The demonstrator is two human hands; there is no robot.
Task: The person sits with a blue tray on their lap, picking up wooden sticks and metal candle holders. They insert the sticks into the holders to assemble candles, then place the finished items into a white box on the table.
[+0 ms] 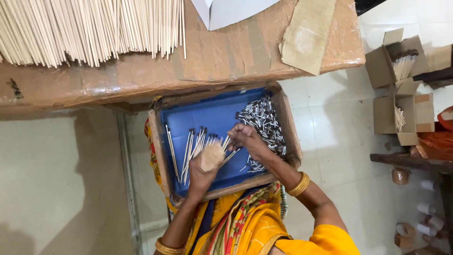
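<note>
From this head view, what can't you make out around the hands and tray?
- Left hand: the bundle of sticks covers its fingers, so the grip is unclear.
- Right hand: fingertips too small to tell whether they pinch a stick.
- Dark-tipped pieces: too small and tangled to identify or count.
- Tray: near edge hidden by arms and clothing.
- Long sticks: cut off by the top and left edges.

Pale wooden sticks (89,28), glossy taped cardboard table (226,56), smooth blue plastic tray (212,118)

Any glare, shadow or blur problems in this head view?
Head view: glare on the taped cardboard tabletop; soft shadow on the floor beneath it; the bundle of sticks in the left hand is slightly soft; right hand and blue tray evenly lit.
</note>
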